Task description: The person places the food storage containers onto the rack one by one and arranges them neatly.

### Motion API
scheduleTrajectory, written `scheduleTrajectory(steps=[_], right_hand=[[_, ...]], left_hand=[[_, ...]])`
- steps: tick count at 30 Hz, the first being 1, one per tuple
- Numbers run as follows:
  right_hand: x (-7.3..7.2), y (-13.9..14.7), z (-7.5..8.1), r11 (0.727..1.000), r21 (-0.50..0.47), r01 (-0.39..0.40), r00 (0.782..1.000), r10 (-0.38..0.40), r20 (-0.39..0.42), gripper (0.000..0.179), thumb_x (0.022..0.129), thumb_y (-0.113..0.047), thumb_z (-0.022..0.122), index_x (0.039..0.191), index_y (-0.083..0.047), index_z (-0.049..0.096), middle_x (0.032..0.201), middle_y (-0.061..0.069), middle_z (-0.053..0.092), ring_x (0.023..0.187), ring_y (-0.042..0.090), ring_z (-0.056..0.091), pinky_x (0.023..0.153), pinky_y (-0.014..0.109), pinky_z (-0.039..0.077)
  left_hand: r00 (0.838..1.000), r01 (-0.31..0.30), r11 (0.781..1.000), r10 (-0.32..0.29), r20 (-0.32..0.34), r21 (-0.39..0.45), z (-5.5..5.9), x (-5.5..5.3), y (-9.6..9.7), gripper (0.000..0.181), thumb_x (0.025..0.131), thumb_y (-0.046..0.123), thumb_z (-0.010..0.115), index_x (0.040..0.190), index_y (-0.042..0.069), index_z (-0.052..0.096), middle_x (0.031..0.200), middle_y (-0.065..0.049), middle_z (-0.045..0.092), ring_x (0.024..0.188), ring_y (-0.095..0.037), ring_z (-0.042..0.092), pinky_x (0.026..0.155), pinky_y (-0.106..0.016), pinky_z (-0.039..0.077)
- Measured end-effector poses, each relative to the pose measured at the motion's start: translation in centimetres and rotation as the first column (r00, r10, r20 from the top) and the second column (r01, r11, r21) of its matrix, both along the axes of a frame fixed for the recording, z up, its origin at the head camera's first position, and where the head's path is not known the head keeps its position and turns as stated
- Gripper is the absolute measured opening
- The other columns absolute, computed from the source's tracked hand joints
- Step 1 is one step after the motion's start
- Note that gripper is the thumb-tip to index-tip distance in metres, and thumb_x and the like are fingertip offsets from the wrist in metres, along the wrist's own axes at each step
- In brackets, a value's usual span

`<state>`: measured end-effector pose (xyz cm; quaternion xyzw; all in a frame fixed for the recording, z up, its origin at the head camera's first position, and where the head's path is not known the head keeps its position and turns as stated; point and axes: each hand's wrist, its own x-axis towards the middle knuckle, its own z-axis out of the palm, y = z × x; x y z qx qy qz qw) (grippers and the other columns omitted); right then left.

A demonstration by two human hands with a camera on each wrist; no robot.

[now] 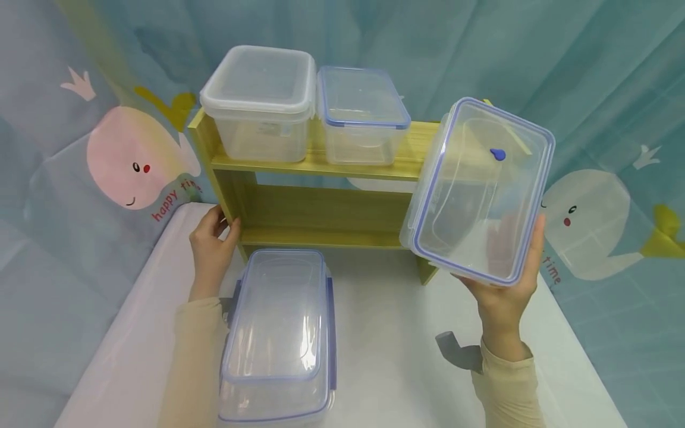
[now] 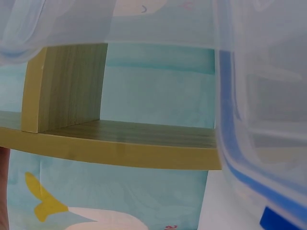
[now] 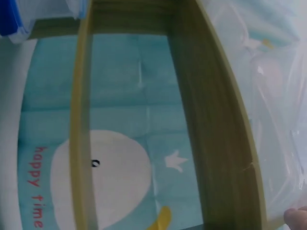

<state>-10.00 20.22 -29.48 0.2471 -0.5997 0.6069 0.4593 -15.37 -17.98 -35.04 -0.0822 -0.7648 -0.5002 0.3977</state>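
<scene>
At the right, my right hand (image 1: 500, 303) holds a clear plastic food container (image 1: 471, 196) by its lower end. Its lid has a blue seal and a small blue valve plug, and the container is tilted up in front of the shelf's right end. In the right wrist view, a fingertip (image 3: 296, 219) shows at the lower right corner. My left hand (image 1: 211, 246) grips the left side panel of the wooden shelf (image 1: 332, 238) near its lower part, thumb in front and other fingers partly hidden behind.
On the upper shelf stand a white-lidded container (image 1: 262, 134) and a blue-sealed one (image 1: 364, 142), side by side. A stack of larger lidded containers (image 1: 278, 315) with blue side clips lies on the white table (image 1: 385, 356). A printed curtain (image 1: 417, 47) hangs behind.
</scene>
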Motion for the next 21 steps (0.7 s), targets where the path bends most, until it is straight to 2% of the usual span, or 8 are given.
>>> scheduleTrajectory(steps=[4, 7, 10, 14, 17, 21], right_hand=[[-1.0, 0.2, 1.2, 0.998, -0.025, -0.051, 0.999, 0.051, 0.015, 0.116, 0.054, -0.026, 0.093, 0.141, 0.011, 0.025, 0.142, 0.022, 0.038, 0.128, 0.039, 0.037, 0.109, 0.047, 0.034], [-1.7, 0.4, 1.9, 0.985, -0.116, -0.129, 0.99, 0.134, 0.034, 0.116, 0.053, -0.017, 0.093, 0.142, 0.01, 0.024, 0.141, 0.021, 0.04, 0.127, 0.038, 0.037, 0.107, 0.043, 0.037], [-2.4, 0.5, 2.5, 0.959, -0.217, -0.181, 0.979, 0.197, 0.052, 0.114, 0.053, -0.01, 0.093, 0.143, 0.008, 0.026, 0.139, 0.02, 0.041, 0.126, 0.037, 0.037, 0.103, 0.038, 0.042], [-3.2, 0.6, 3.2, 0.94, -0.289, -0.182, 0.975, 0.211, 0.072, 0.113, 0.053, -0.012, 0.093, 0.143, 0.007, 0.028, 0.137, 0.02, 0.044, 0.124, 0.036, 0.038, 0.104, 0.037, 0.041], [-3.8, 0.6, 3.9, 0.949, -0.282, -0.141, 0.98, 0.175, 0.097, 0.111, 0.054, -0.023, 0.093, 0.141, 0.007, 0.032, 0.133, 0.02, 0.049, 0.124, 0.036, 0.04, 0.107, 0.039, 0.038], [-4.5, 0.5, 4.4, 0.961, -0.245, -0.128, 0.976, 0.166, 0.141, 0.1, 0.059, -0.027, 0.09, 0.139, 0.003, 0.038, 0.128, 0.019, 0.051, 0.122, 0.034, 0.043, 0.107, 0.039, 0.038]], left_hand=[[1.0, -0.011, 1.0, 0.011, 0.011, -0.008, 0.0, 0.0, -0.1, 0.022, 0.082, -0.017, 0.057, 0.103, -0.022, 0.055, 0.101, -0.035, 0.059, 0.098, 0.011, 0.05, 0.087, -0.01, 0.048], [1.0, -0.015, 1.0, 0.015, 0.015, -0.007, 0.1, -0.1, -0.2, 0.022, 0.082, -0.017, 0.057, 0.103, -0.022, 0.055, 0.101, -0.035, 0.059, 0.097, 0.011, 0.05, 0.087, -0.01, 0.047], [1.0, -0.012, 1.0, 0.012, 0.013, -0.004, 0.0, 0.0, -0.2, 0.022, 0.082, -0.017, 0.057, 0.103, -0.023, 0.055, 0.102, -0.035, 0.059, 0.098, 0.011, 0.05, 0.087, -0.011, 0.048], [1.0, -0.002, 1.0, 0.002, 0.006, 0.004, 0.0, 0.0, -0.3, 0.022, 0.082, -0.018, 0.057, 0.103, -0.023, 0.055, 0.102, -0.035, 0.059, 0.099, 0.01, 0.051, 0.087, -0.012, 0.048], [1.0, -0.002, 1.0, 0.002, 0.002, 0.011, 0.0, 0.0, -0.3, 0.022, 0.082, -0.018, 0.056, 0.103, -0.023, 0.055, 0.102, -0.035, 0.059, 0.099, 0.01, 0.051, 0.087, -0.013, 0.049], [1.0, -0.004, 1.0, 0.004, 0.0, 0.011, -0.1, 0.0, -0.4, 0.022, 0.081, -0.018, 0.056, 0.103, -0.023, 0.055, 0.102, -0.035, 0.059, 0.098, 0.009, 0.052, 0.087, -0.013, 0.049]])
